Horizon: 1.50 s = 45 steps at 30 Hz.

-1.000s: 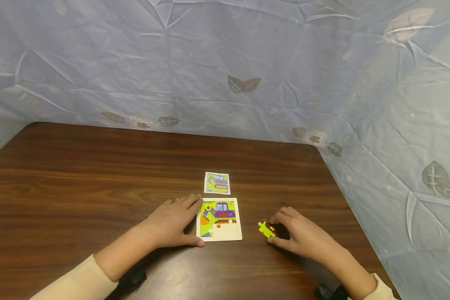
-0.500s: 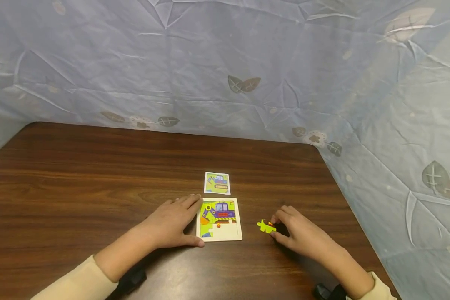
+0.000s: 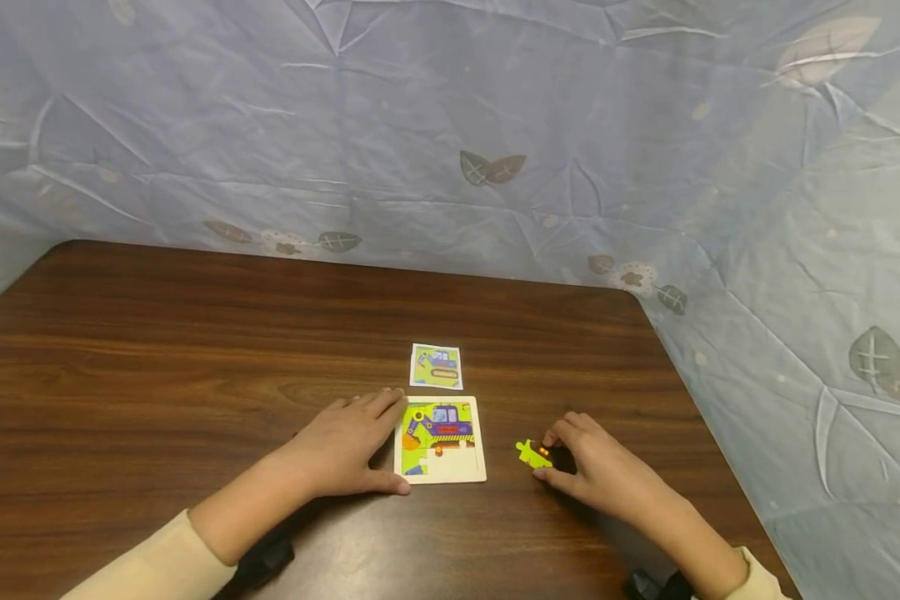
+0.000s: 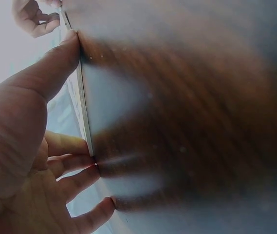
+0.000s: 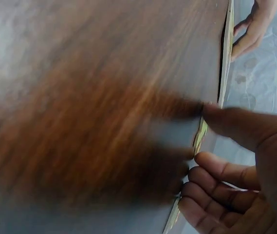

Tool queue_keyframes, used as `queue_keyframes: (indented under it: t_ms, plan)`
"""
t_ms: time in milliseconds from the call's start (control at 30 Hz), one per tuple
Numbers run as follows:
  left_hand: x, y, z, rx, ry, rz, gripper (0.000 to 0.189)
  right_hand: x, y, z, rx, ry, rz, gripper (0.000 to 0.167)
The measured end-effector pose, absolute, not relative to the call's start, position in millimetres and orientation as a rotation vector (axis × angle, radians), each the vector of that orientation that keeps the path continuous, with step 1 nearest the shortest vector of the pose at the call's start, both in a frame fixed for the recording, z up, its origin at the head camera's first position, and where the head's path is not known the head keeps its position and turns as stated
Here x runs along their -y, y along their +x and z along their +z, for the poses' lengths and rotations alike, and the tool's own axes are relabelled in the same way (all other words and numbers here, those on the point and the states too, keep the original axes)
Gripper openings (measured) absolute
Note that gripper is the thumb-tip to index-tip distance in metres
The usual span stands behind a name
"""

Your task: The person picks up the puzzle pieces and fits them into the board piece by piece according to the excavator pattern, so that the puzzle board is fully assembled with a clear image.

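A square jigsaw tray (image 3: 456,468) with a light frame lies on the table, partly filled with pieces that picture a purple digger. My left hand (image 3: 345,446) rests along the tray's left edge, its thumb by the lower left corner and its straight fingers by the upper left. To the right of the tray, my right hand (image 3: 607,467) holds a green and dark jigsaw piece (image 3: 528,454) between thumb and fingertips, on or just over the tabletop. Seen from the right wrist, a thin edge of the piece (image 5: 200,135) shows between thumb and forefinger.
Behind the tray lies a small picture card (image 3: 437,367) of the same digger. The dark wooden table (image 3: 195,333) is bordered by a pale leaf-printed cloth (image 3: 390,150) at the back and right.
The jigsaw piece has turned back and forth slightly in the fingers of my right hand, its place beside the tray nearly the same. My left hand and the tray have stayed put.
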<state>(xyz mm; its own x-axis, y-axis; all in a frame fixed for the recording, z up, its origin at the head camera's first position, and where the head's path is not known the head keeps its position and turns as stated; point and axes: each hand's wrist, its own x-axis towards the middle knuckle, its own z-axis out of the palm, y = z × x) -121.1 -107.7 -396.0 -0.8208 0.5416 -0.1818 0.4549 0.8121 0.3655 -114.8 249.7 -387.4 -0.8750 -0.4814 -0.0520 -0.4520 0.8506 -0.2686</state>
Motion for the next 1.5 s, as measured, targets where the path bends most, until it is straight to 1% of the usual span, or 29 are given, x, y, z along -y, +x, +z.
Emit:
queue_keyframes:
  t_ms: [167,600,733,1067,1500]
  plan:
    - [108.0,-120.8,-395.3,-2.722,0.767,0.449,0.109,-248.5,-117.5,-387.3,-2.908,-0.763,-0.403,0.02]
    - [106.7,-120.2,-394.4,-2.708,0.756,0.439,0.109,-244.6,-124.3,-385.3,-2.907,-0.967,-0.277,0.016]
    - [106.9,-119.4,-394.6,-2.706,0.754,0.449,0.109,-231.9,-126.1,-381.1,-2.857,-1.016,-0.315,0.016]
    - [105.5,-120.8,-393.4,-2.702,0.751,0.448,0.109,-190.7,-127.4,-380.6,-2.746,-1.171,-0.359,0.022]
    - [105.9,-118.5,-390.0,-2.701,0.772,0.499,0.109,-154.6,-128.8,-383.7,-2.694,-1.266,-0.269,0.025]
